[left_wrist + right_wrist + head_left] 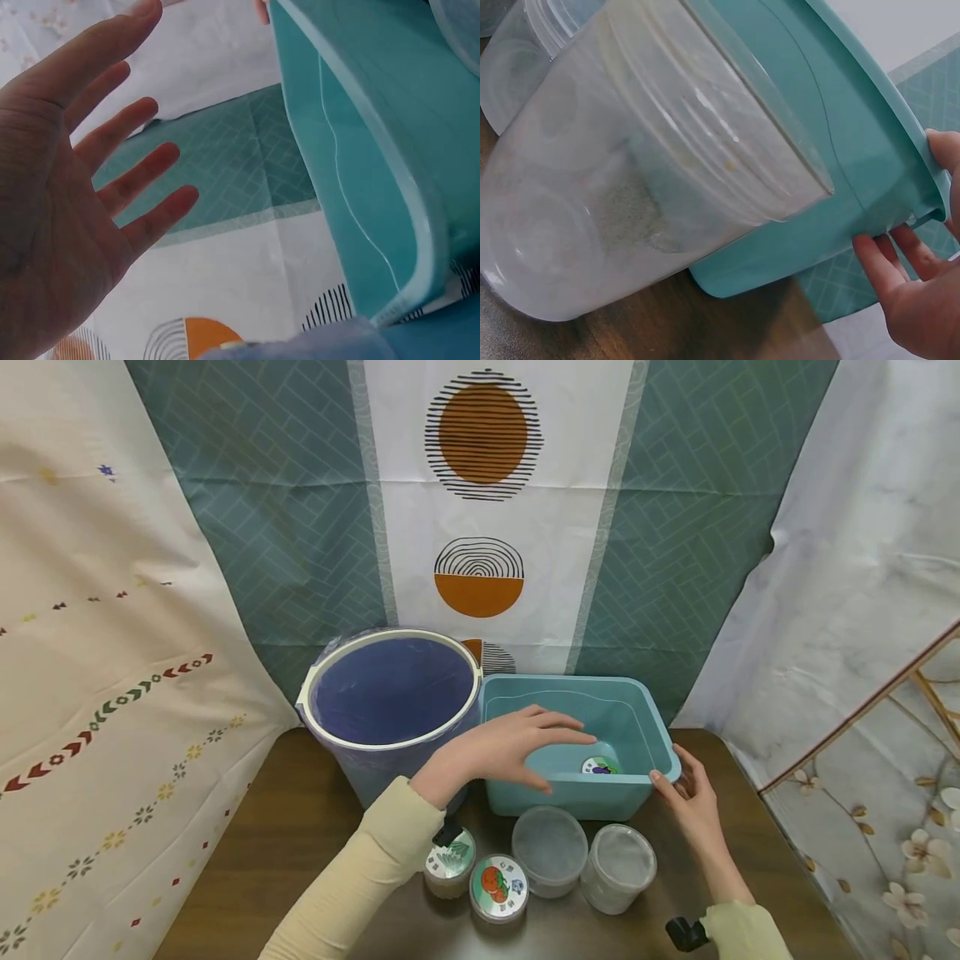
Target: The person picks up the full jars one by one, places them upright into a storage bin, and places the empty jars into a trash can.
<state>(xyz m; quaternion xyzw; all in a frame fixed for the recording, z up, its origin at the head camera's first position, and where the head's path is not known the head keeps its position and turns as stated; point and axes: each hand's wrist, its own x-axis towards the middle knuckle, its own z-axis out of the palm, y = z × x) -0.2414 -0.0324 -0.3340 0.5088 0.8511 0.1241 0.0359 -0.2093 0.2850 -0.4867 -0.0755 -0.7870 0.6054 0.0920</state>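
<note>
A teal bin (577, 793) stands on the wooden table with a round labelled piece (599, 766) at its bottom. My left hand (517, 747) is above the bin's left part, fingers spread and holding nothing; in the left wrist view the palm (60, 225) is bare beside the bin (360, 150). My right hand (693, 797) grips the bin's front right corner, thumb on the rim. The right wrist view shows the fingers (889, 270) against the bin's side (780, 262), behind a large clear jar (630, 165).
A tall bag-lined bucket (390, 743) stands left of the bin. In front are two clear containers (550, 852) (618, 864), a jar with a green leaf label (452, 856) and one with a tomato-like label (498, 888). Patterned cloths (480, 510) hang behind.
</note>
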